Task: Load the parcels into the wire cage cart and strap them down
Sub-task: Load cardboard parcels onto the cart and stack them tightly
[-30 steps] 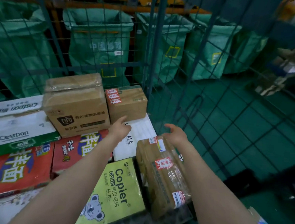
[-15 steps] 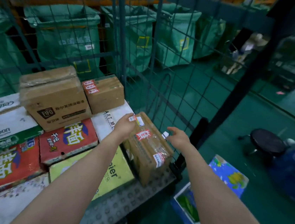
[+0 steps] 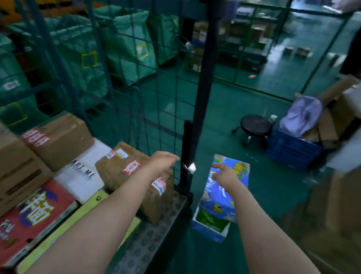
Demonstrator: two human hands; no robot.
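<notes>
While outside cart edge (image 3: 168, 221), right hand (image 3: 224, 175) empty.

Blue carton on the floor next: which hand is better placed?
Right. The right hand hovers open over the blue carton; the left hand is above the taped brown parcel inside the cart.

The mesh wall (image 3: 155, 116) is closing off the right side of the cart (image 3: 168, 203), with a dark strap (image 3: 203, 90) hanging at its front right corner. A taped brown parcel (image 3: 123, 175) is filling that corner (a bare studded strip (image 3: 139, 251) is running along the front edge). Outside, a blue box (image 3: 222, 200) is sitting just beside the corner.
</notes>
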